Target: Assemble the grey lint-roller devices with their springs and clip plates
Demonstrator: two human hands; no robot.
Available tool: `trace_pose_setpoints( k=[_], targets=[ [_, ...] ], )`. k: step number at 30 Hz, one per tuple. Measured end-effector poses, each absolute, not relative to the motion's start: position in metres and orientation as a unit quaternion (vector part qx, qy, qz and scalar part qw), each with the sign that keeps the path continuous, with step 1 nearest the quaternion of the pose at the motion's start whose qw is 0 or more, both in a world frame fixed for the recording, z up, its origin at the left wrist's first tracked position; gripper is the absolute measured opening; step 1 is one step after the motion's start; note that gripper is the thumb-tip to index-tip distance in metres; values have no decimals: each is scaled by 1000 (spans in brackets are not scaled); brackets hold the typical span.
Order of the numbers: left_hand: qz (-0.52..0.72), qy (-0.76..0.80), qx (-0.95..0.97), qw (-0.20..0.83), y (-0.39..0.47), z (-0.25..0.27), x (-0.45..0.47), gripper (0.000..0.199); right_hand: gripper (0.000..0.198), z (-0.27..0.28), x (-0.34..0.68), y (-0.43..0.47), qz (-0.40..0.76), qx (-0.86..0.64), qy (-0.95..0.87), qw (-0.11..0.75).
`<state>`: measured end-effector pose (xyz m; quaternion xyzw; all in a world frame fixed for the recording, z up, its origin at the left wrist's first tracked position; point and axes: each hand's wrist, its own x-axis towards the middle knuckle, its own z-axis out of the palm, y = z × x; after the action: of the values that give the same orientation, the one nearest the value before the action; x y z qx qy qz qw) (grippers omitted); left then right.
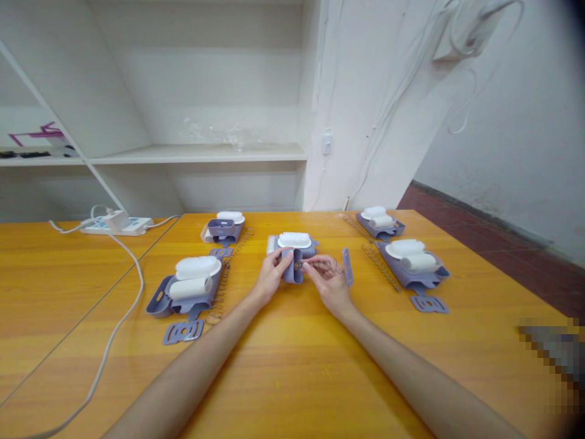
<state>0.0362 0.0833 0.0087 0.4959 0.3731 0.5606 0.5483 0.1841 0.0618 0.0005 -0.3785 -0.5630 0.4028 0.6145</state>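
**Two-Handed Hold, Centre Position**

My left hand [273, 274] grips a purple shell [292, 266] by its left side, thumb across the face. My right hand [332, 286] pinches the left end of a wire spring [325, 264] between thumb and fingertips, at the shell; I cannot tell whether the two are joined. The shell is smooth, matte and hollow, with rounded edges and a dark opening facing right. Any marking on it is too small to read. The spring is thin, loosely coiled and trails right above my hand.

Just right of the spring stands a narrow purple strip [347, 267]. Directly behind the shell sits a white ribbed oval piece [295, 240]. Purple-and-white part sets flank both sides, well apart from my hands. The wooden tabletop [283, 378] extends between my forearms; its right edge slants beyond the right-hand sets.
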Motion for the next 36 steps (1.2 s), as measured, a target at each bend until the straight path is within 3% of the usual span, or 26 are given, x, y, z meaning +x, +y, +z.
trace_pose_setpoints(
  k=[7,22,36],
  targets=[
    [557,384,498,543,80,12,37,43,19,2,185,64,298,-467,-590,588],
    [551,389,497,546,81,9,36,44,21,1,186,69,373,-439,-559,596],
    [532,380,491,575,80,8,33,49,22,-8,190,75,389,-453,-582,552]
  ],
)
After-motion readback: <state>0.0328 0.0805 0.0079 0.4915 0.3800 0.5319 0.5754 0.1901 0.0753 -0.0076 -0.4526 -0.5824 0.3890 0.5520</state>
